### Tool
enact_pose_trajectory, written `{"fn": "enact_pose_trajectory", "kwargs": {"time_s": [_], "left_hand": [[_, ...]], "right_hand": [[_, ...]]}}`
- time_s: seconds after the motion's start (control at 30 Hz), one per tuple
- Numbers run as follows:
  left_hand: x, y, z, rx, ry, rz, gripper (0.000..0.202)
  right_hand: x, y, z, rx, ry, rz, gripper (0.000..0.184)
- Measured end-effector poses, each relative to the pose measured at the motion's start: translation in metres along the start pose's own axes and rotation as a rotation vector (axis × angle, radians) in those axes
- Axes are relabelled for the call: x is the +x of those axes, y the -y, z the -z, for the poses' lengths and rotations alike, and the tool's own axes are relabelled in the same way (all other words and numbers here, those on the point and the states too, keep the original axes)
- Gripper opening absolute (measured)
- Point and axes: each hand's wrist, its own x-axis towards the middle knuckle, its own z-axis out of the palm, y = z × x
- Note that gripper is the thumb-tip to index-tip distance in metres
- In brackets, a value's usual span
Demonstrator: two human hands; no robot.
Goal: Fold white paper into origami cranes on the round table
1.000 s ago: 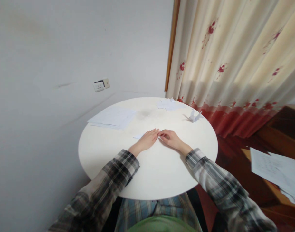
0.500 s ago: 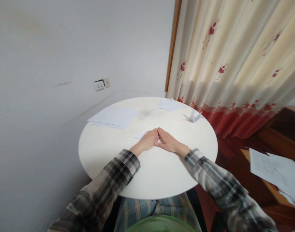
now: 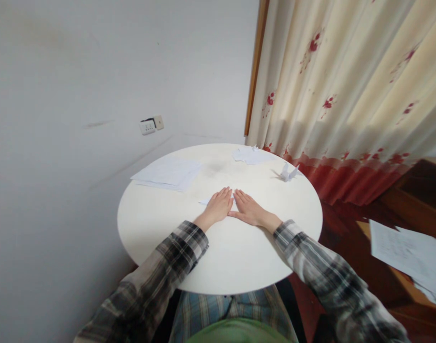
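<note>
My left hand (image 3: pixel 218 206) and my right hand (image 3: pixel 249 209) lie flat side by side on a small white sheet of paper (image 3: pixel 204 201) near the middle of the round white table (image 3: pixel 161 224). Fingers of both hands are stretched out and press the paper down; most of the sheet is hidden beneath them. A folded white paper crane (image 3: pixel 286 172) stands on the table farther back on the right, apart from my hands.
A stack of white sheets (image 3: pixel 168 173) lies at the table's back left. Crumpled white paper (image 3: pixel 247 154) sits at the far edge. A wall with a socket (image 3: pixel 151 125) is on the left, a curtain (image 3: pixel 339 95) behind. More sheets (image 3: pixel 411 255) rest on wooden furniture at right.
My right hand has gone from curled fingertips to lying flat on the paper. My left hand has shifted slightly forward. Both hands now rest side by side.
</note>
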Motion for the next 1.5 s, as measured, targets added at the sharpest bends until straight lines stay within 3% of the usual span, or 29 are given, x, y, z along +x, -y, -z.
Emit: {"fn": "enact_pose_trajectory", "kwargs": {"time_s": [0.8, 1.5], "left_hand": [[0.002, 0.008, 0.0, -0.004, -0.029, 0.109, 0.049], [0.005, 0.021, 0.003, -0.002, 0.021, 0.236, 0.05]], "right_hand": [[0.0, -0.001, -0.004, -0.005, -0.026, -0.095, 0.095], [0.0, -0.005, -0.003, -0.01, -0.035, -0.154, 0.098]]}}
